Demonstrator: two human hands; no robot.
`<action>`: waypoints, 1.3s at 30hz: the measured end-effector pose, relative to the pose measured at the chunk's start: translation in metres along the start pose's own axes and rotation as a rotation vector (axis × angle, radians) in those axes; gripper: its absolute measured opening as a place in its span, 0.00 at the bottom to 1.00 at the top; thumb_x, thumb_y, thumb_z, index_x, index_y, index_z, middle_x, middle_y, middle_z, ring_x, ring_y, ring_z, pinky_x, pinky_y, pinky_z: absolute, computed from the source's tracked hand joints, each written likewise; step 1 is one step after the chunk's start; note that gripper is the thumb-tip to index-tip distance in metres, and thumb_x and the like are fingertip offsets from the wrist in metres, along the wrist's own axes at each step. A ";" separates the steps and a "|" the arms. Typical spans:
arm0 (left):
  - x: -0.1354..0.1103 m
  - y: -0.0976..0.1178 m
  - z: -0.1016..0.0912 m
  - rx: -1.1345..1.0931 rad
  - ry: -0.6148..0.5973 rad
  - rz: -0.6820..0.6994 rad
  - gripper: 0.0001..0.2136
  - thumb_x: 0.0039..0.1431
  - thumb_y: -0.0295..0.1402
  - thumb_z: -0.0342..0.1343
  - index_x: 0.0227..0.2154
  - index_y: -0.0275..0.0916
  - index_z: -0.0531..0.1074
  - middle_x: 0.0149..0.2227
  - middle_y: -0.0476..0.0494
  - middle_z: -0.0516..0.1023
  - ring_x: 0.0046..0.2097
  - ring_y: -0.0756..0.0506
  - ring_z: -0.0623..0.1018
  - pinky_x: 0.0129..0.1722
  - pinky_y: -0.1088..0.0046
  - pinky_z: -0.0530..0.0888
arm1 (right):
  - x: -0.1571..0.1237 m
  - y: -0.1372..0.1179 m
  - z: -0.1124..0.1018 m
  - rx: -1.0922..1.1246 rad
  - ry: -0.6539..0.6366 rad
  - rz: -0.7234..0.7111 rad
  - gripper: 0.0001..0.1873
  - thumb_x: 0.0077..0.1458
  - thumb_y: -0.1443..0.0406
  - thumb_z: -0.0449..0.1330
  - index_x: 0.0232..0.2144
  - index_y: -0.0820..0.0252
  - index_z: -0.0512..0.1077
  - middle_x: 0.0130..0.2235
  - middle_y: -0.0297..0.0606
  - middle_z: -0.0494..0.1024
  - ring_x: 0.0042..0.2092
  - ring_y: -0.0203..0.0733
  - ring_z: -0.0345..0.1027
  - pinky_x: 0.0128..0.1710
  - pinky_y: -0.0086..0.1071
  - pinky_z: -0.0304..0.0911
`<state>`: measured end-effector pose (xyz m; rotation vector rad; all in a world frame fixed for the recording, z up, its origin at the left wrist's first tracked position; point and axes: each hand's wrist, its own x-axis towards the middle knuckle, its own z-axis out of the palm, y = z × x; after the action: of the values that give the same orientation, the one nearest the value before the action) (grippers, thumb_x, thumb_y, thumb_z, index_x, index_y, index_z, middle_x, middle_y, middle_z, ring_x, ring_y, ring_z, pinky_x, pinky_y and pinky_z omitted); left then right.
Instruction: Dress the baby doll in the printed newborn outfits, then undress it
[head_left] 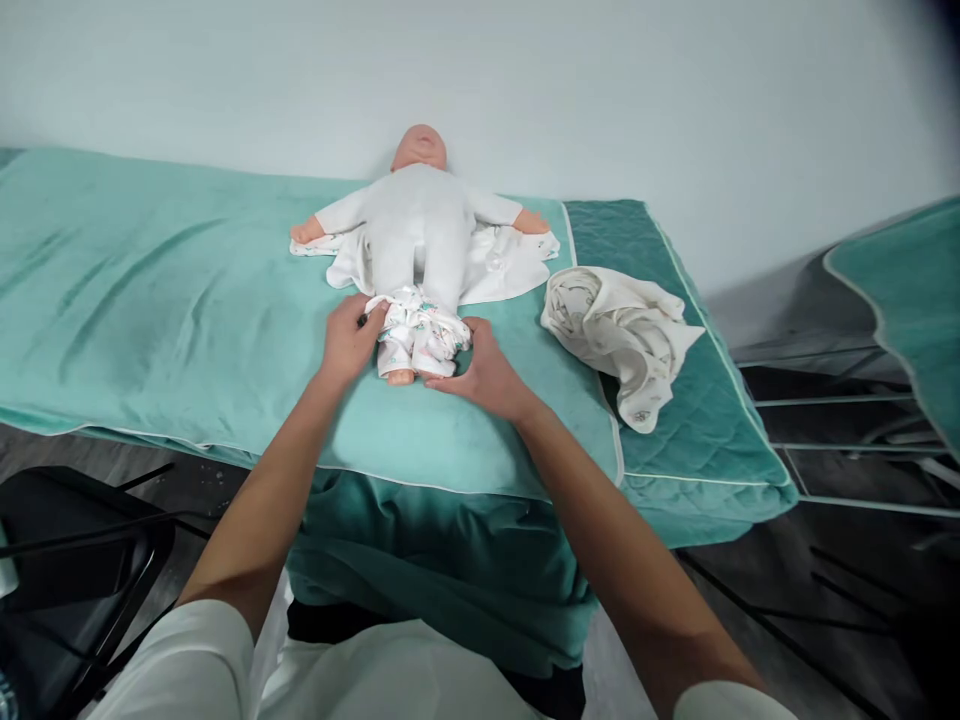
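Patterned trousers (420, 325): lower legs of doll (416, 215) inside, foot (400, 377) protruding near.
Left hand (351, 340): pinched on left edge.
Right hand (491, 372): half-open at right side, grip unclear.

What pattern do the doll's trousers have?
The trousers are white with small coloured prints, in the head view.

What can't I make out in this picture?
In the head view:
Lower legs of the doll: covered by the printed trousers.
Middle of the white garment underneath: hidden by the doll.
Full shape of the crumpled cloth: hidden by its own folds.
Rest of the black chair: cut off by the left edge.
Trousers' print: too small to identify.
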<state>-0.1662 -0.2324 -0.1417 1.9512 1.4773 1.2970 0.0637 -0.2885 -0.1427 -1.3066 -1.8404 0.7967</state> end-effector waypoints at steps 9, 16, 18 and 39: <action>-0.014 0.030 -0.040 -0.013 -0.235 -0.110 0.20 0.61 0.47 0.54 0.20 0.39 0.60 0.22 0.52 0.60 0.28 0.50 0.61 0.28 0.72 0.57 | -0.004 -0.032 -0.020 -0.087 -0.040 0.116 0.21 0.45 0.54 0.69 0.37 0.55 0.68 0.36 0.33 0.76 0.37 0.44 0.68 0.36 0.34 0.60; -0.013 0.069 -0.082 0.033 -0.626 -0.102 0.18 0.60 0.48 0.55 0.22 0.39 0.67 0.25 0.49 0.68 0.27 0.49 0.65 0.26 0.74 0.59 | -0.015 -0.055 -0.060 0.170 -0.331 0.139 0.18 0.40 0.57 0.72 0.32 0.59 0.74 0.31 0.31 0.75 0.32 0.39 0.66 0.31 0.31 0.60; -0.010 0.088 -0.097 0.087 -0.739 -0.023 0.14 0.58 0.44 0.58 0.25 0.40 0.70 0.27 0.49 0.71 0.29 0.48 0.68 0.26 0.74 0.61 | -0.014 -0.077 -0.076 0.248 -0.509 0.105 0.19 0.39 0.57 0.73 0.33 0.59 0.76 0.31 0.32 0.77 0.32 0.40 0.68 0.30 0.31 0.61; -0.001 0.243 -0.215 0.249 -0.411 0.189 0.20 0.58 0.45 0.61 0.28 0.28 0.72 0.28 0.51 0.59 0.38 0.47 0.76 0.43 0.64 0.66 | -0.007 -0.259 -0.178 0.130 -0.229 -0.116 0.43 0.50 0.52 0.28 0.24 0.86 0.71 0.36 0.29 0.78 0.48 0.47 0.73 0.30 0.41 0.55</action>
<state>-0.2100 -0.3756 0.1468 2.3886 1.3198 0.7352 0.0851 -0.3576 0.1630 -1.0524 -1.9848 1.0191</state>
